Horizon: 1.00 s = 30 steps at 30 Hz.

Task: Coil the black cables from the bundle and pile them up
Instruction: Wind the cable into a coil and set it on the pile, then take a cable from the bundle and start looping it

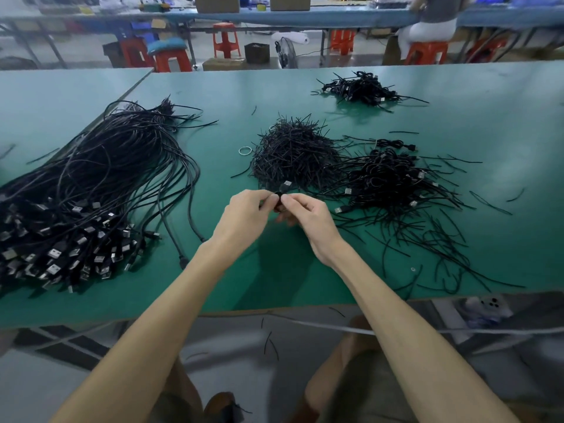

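- Left hand [244, 215], right hand [308, 218]: raised just above the tabletop [488, 123]. The fingers of both pinch one small coiled cable [279, 199] between them. The coil is mostly hidden, so its long axis cannot be told.
- USB plug [287, 185]: juts from the coil, pointing away from the person.
- Cable bundle [106, 184]: to the left, uncoiled, strands running near to far, plugs nearest.
- Tie heap [293, 154]: just beyond the fingers.
- Coiled-cable pile [393, 178]: right of the fingers, right hand nearer.
- Second pile [360, 88]: far right.

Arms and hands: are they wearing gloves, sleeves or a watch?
No gloves: the left hand and right hand are bare. No sleeves show either; the left forearm and right forearm are uncovered down to the picture's edge. I see no watch, bracelet or ring.
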### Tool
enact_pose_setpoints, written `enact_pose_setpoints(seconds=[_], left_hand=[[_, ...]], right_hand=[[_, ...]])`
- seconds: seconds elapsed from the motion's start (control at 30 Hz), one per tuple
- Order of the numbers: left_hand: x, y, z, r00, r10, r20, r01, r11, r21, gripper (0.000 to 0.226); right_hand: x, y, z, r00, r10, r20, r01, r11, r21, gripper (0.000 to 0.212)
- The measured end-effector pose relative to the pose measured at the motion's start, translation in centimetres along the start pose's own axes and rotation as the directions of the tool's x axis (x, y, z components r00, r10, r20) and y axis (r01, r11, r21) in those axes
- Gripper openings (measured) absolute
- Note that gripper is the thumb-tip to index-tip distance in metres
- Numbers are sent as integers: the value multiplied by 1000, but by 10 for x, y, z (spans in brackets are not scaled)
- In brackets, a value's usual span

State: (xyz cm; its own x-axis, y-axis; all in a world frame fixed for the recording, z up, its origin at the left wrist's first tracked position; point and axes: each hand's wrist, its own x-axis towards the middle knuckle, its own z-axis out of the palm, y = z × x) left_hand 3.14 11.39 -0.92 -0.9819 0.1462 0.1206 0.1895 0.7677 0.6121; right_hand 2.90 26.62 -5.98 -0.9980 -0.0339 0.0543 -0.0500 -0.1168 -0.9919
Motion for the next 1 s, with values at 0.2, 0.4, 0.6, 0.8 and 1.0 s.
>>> enact_pose_setpoints(seconds=[0.2,0.4,0.6,0.8,1.0], left_hand=[[2,-14,-21,980,96,172,-89,995,-44,33],[3,-64,-73,934,57,353,-160,950,268,47],[2,-84,-75,895,0,446,-154,939,308,30],[5,-91,-78,879,13,477,-143,961,236,32],[6,-87,-64,926,2,377,-149,921,361,26]], right_hand=[[-2,-18,-10,996,74,-56,-77,996,-43,11],[11,-58,-76,858,165,-485,-101,983,156,10],[24,-75,-116,732,273,-624,-40,932,361,3],[22,-79,-120,693,281,-664,73,889,452,36],[22,-78,-118,686,258,-680,95,895,436,14]])
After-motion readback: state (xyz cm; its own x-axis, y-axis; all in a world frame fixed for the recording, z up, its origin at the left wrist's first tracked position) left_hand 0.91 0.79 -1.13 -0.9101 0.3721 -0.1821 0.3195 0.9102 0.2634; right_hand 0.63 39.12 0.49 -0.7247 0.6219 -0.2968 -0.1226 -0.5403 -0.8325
